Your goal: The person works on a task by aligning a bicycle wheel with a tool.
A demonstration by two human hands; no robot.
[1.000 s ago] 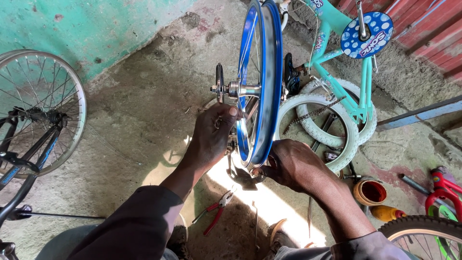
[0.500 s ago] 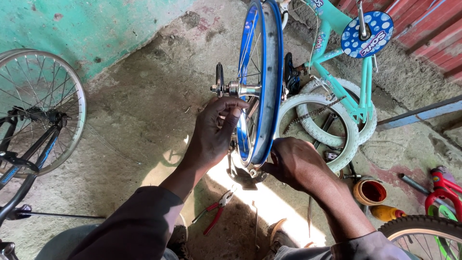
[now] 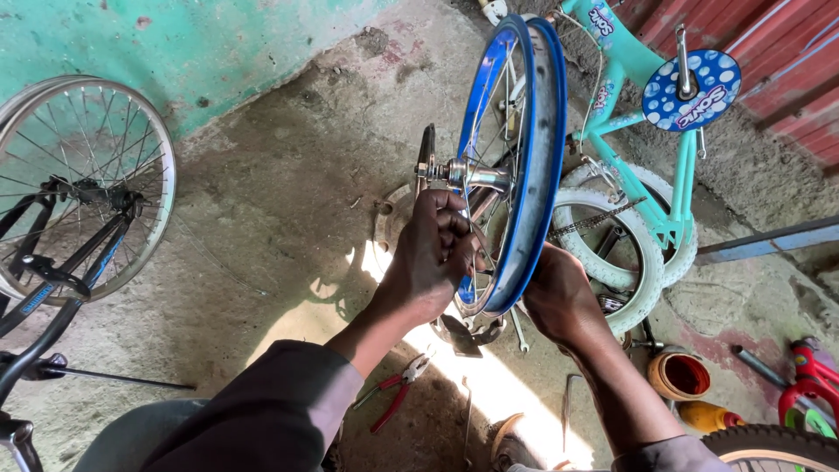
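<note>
A blue bicycle wheel rim point(image 3: 535, 157) with thin spokes stands upright, edge-on to me. Its metal hub and axle point(image 3: 461, 173) stick out to the left. My left hand point(image 3: 434, 255) reaches in from the left, fingers curled among the spokes just below the hub. My right hand point(image 3: 559, 295) grips the lower right edge of the rim and steadies it. Small metal parts point(image 3: 468, 332) lie on the ground under the wheel.
Red-handled pliers point(image 3: 398, 392) lie on the concrete by my left arm. A turquoise child's bike point(image 3: 651, 140) with a white tyre lies behind the rim. A silver spoked wheel point(image 3: 83, 188) stands at left by the green wall. An orange tin point(image 3: 680, 376) sits at right.
My left hand has slid upward along the spokes toward the hub. My right hand keeps its hold on the rim, and the wheel has shifted only slightly.
</note>
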